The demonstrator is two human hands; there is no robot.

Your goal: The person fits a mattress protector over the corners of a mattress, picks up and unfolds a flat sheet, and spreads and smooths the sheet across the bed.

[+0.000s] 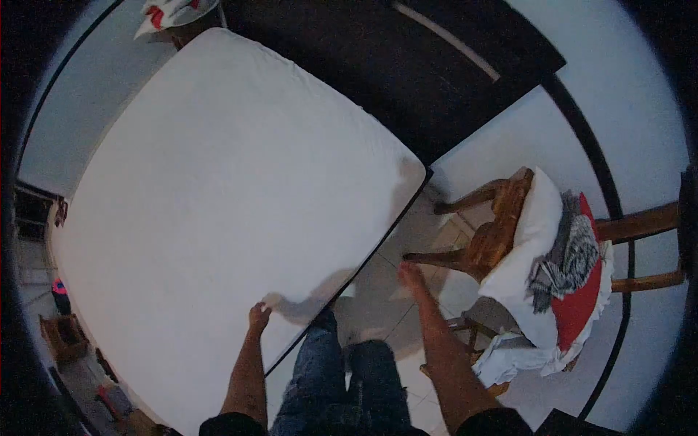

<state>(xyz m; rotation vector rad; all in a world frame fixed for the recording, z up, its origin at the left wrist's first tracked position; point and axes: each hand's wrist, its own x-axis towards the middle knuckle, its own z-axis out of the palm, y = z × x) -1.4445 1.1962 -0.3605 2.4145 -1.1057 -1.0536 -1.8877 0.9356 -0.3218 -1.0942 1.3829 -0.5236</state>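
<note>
A large mattress in a white fitted cover (218, 174) fills the left and middle of the head view, its surface smooth with slight creases along the far edge. My left hand (259, 317) is over its near side, fingers loosely bent and a little apart, with nothing seen in them. A shadow falls on the white cover beside it. Off the mattress edge, my right hand (410, 276) is raised above the tiled floor, overlapping the tip of a wooden chair leg in this view. Its fingers are blurred and bunched, and I cannot tell whether they are closed.
A wooden chair (502, 218) on the right bears a white pillow (534, 247), grey patterned cloth (571, 265) and red fabric (579, 312). White cloth (502, 360) hangs lower down. A dark headboard (342, 51) borders the mattress. Light floor tiles (378, 291) show beside my legs.
</note>
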